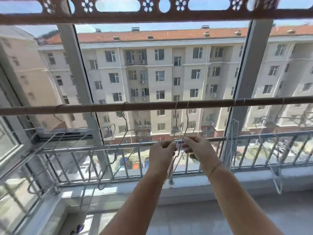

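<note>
A brown clothes pole (152, 106) runs level across the view in front of a balcony window. Two thin wire hangers (177, 126) hang side by side from it near the middle, edge-on to me. My left hand (160, 153) and my right hand (198, 150) are raised together just below the pole, each pinching the wire of these hangers at their shoulders. A thin bracelet sits on my right wrist. More wire hangers (118, 138) hang from the pole to the left, and another (234, 133) to the right.
A metal railing (101, 160) lines the inside of the window above a white sill (186, 185). A perforated brown bar (152, 12) crosses overhead. Grey window posts (76, 65) stand left and right. Apartment blocks lie outside.
</note>
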### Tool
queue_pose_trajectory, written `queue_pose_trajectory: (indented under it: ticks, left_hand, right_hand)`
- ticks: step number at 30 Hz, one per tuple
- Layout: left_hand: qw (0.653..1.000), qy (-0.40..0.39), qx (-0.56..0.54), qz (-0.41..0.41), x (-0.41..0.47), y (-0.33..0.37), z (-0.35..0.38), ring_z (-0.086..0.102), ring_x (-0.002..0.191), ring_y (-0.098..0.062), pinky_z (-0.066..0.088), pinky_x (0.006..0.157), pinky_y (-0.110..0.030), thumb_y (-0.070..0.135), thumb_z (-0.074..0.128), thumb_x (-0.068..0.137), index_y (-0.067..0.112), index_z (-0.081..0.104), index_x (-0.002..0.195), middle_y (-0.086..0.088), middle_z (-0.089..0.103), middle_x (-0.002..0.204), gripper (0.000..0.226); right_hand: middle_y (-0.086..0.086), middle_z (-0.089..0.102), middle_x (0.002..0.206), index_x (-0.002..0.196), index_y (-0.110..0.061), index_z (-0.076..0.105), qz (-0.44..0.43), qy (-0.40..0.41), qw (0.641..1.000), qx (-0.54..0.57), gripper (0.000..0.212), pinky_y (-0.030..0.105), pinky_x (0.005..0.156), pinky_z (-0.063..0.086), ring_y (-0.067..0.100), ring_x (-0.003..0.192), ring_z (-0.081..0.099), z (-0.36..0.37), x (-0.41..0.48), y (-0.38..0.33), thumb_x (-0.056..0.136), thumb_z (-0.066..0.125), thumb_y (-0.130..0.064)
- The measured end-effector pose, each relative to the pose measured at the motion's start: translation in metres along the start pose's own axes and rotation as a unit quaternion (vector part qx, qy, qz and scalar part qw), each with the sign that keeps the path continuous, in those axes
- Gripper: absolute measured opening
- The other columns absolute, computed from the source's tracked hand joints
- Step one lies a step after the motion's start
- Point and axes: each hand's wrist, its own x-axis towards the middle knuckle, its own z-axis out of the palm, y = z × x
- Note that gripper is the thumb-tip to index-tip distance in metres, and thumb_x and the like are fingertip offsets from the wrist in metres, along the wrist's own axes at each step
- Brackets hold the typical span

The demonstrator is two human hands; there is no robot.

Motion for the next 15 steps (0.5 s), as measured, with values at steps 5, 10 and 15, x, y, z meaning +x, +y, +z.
queue_pose_trajectory:
  ticks: [5,10,15]
  left_hand:
    - [0.999,0.033,-0.039,-0.013,-0.002,0.0,0.012,0.055,0.061,-0.013,0.048,0.067,-0.029,0.015,0.061,0.087,0.013,0.071,0.082,-0.002,0.064,0.066,0.012]
    - [0.994,0.079,-0.08,-0.018,0.001,-0.002,0.014,0.054,0.06,-0.014,0.046,0.066,-0.029,0.013,0.059,0.089,0.012,0.069,0.078,-0.003,0.062,0.065,0.015]
    - [0.98,0.135,-0.146,-0.024,0.004,-0.001,-0.003,0.052,0.06,-0.013,0.044,0.06,-0.02,0.008,0.058,0.089,0.01,0.068,0.081,-0.003,0.059,0.063,0.013]
  right_hand:
    - [0.005,0.064,0.067,0.085,-0.009,0.065,0.014,-0.03,0.997,0.072,0.008,0.013,0.042,0.039,0.01,0.05,0.052,-0.001,-0.002,-0.004,0.085,0.062,-0.016]
    - [0.004,0.063,0.065,0.084,-0.009,0.065,0.007,-0.066,0.995,0.078,0.002,0.015,0.044,0.038,0.008,0.049,0.052,-0.004,0.0,-0.006,0.083,0.064,-0.01]
    - [0.004,0.063,0.063,0.085,-0.006,0.064,0.004,-0.079,0.994,0.07,0.003,0.018,0.049,0.04,0.008,0.051,0.052,-0.011,0.005,-0.007,0.084,0.061,-0.006]
